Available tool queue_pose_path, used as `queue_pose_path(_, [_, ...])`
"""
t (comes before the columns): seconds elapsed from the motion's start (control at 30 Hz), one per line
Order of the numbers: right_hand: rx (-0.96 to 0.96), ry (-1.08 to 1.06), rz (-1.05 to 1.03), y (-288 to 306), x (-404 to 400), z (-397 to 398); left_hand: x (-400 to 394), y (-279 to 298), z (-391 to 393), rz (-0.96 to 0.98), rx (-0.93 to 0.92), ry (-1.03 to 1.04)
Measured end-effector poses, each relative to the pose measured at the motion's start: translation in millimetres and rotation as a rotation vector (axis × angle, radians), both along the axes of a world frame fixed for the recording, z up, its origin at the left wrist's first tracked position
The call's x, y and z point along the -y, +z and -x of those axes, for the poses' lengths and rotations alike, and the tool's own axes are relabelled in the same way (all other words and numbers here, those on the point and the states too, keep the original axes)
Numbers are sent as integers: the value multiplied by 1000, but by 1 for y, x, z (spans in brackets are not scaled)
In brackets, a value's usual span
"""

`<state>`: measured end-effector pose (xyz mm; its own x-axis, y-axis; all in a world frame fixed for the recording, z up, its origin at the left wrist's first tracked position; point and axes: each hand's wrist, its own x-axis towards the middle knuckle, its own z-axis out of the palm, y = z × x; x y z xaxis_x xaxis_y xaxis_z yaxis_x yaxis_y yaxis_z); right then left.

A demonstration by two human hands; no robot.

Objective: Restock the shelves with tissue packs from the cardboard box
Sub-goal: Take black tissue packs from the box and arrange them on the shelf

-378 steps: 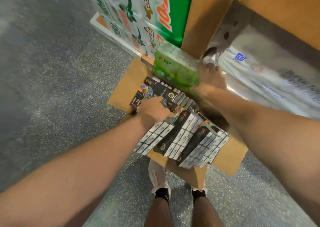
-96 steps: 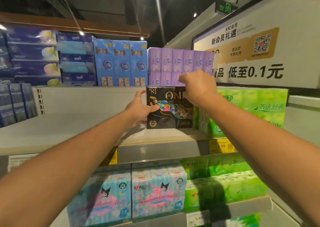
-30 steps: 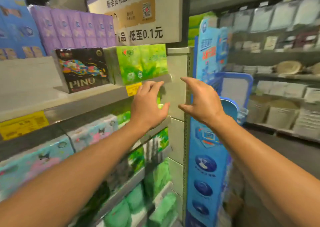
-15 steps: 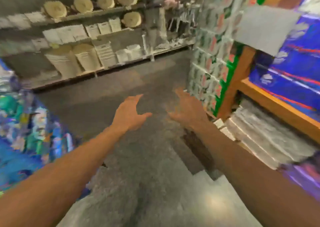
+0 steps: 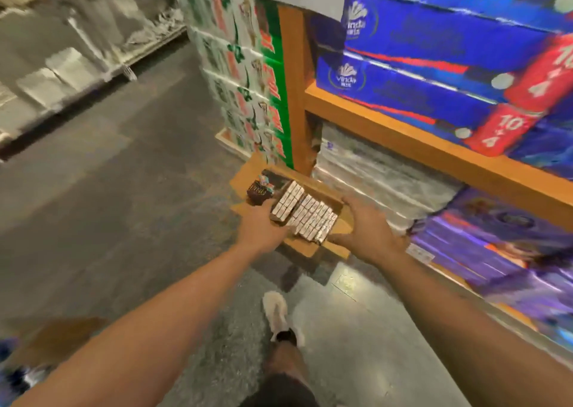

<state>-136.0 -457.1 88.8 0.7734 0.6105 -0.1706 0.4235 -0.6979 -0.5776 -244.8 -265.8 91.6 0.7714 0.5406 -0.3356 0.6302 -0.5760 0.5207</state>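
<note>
Hands — left (image 5: 263, 229), right (image 5: 369, 236) — over box (image 5: 310, 248), fingers spread, empty; next we grip a pack (image 5: 305, 217).

One cardboard box (image 5: 313, 250), two hands, one shoe (image 5: 278, 313).

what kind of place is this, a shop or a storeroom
Most likely a shop aisle, in the paper goods section. Blue Vinda packs fill a wooden shelf, green and white cartons are stacked at its end, and an open cardboard box of tissue packs sits on the floor for restocking.
</note>
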Motion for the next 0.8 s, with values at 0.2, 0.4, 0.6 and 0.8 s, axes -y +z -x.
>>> queue_pose_path(0.2, [-152,-130,62,-101,-104,-87,-87,-114,-108,33,-104,1])
queue_pose_path(0.4, [-283,-236,167,-239,-183,-159,-161,-255,-180,23,-218,12])
queue_pose_path(0.6, [-378,-300,318,-339,-212,-178,-175,-356,-208,158,-392,50])
queue_pose_path(0.8, [-338,-449,325,-369,-231,-176,-163,-389,-211,109,-387,78])
